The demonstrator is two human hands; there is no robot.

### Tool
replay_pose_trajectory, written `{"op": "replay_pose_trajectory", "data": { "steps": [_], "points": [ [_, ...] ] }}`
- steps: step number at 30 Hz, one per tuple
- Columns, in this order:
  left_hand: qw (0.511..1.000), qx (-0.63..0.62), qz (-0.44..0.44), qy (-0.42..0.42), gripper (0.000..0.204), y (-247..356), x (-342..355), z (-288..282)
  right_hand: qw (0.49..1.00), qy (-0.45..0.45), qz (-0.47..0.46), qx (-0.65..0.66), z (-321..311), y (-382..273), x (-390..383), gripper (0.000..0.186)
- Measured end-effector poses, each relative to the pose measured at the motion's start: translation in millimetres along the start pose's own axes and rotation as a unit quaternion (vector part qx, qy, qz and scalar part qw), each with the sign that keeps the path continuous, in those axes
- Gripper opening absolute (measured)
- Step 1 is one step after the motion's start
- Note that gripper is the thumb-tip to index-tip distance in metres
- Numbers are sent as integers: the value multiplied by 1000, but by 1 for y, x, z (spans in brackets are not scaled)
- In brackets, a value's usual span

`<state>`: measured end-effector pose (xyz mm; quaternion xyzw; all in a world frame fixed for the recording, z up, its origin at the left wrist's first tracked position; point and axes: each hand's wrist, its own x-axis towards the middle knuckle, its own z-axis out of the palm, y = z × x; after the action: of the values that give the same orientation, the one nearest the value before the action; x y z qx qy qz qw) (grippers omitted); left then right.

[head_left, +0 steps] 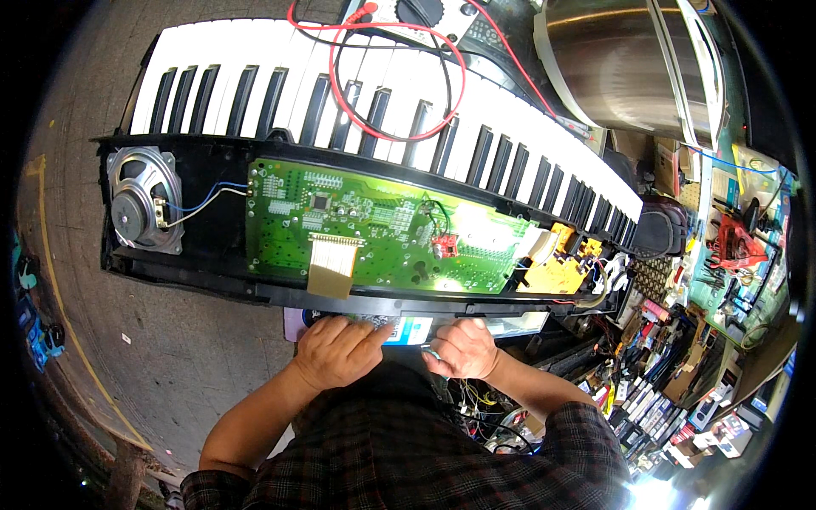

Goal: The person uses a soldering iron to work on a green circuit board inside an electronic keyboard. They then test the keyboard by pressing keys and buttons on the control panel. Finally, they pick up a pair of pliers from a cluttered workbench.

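Note:
An opened electronic keyboard lies across the view with its black casing toward me. Inside it a green circuit board carries a wide flat ribbon cable, and a round speaker sits at the left end. My left hand is closed, its knuckles up, just below the casing's near edge. Beside it, to the right, my right hand is curled, with a small bluish bit showing at its fingertips. Between the hands lies a blue and white flat item. What either hand grips is hidden.
A multimeter with a looped red lead rests beyond the white keys. A large metal cylinder stands at the far right. Cluttered tools and boxes fill the right side; grey floor shows at left.

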<state>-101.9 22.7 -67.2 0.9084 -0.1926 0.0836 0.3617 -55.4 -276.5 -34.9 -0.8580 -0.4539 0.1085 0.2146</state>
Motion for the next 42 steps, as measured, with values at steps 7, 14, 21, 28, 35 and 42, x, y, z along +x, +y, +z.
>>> {"op": "replay_pose_trajectory", "data": {
  "steps": [7,14,21,28,35,42],
  "points": [
    [1000,3,3,4,31,1,4,-1,1000,1,3,-6,-1,-1,0,24],
    [1000,7,5,-2,28,1,4,-1,1000,0,8,6,1,-1,-2,24],
    [1000,16,9,-13,28,2,4,-3,1000,6,13,2,2,-2,-3,25],
    [1000,14,5,-20,27,2,3,-1,1000,12,11,-1,-1,-2,3,20],
    [1000,19,5,-20,28,2,4,-2,1000,8,8,4,0,-2,1,25],
    [1000,-4,-9,-19,26,4,4,-2,1000,11,7,4,1,-2,0,25]
  ]
}}
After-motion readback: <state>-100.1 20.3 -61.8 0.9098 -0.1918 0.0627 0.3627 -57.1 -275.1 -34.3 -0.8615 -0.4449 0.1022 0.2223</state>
